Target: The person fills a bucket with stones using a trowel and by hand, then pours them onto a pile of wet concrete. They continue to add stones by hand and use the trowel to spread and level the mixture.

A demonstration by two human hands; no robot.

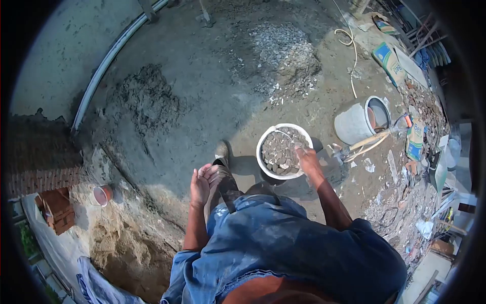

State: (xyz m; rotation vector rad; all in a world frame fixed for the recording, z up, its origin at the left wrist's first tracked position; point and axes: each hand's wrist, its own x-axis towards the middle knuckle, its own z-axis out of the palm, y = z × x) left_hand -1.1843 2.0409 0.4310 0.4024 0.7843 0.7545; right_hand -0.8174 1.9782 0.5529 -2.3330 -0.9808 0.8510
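A white bucket point(263, 138) full of grey stone chips stands on the dirt ground just in front of me. My right hand point(305, 158) rests on its near right rim, fingers closed over the edge and touching the chips. My left hand point(201, 183) hangs free to the left of my knee, palm up and fingers loosely spread, with nothing in it. My foot in a dusty shoe point(221, 151) stands between the two hands.
A heap of gravel point(286, 55) lies ahead, a grey mortar patch point(147, 99) to the left. A tipped grey bucket point(360, 119) and wooden-handled tools point(365, 143) lie right. Sand point(126, 243), bricks point(55, 207) and an orange cup point(102, 195) are near left; rubble fills the right edge.
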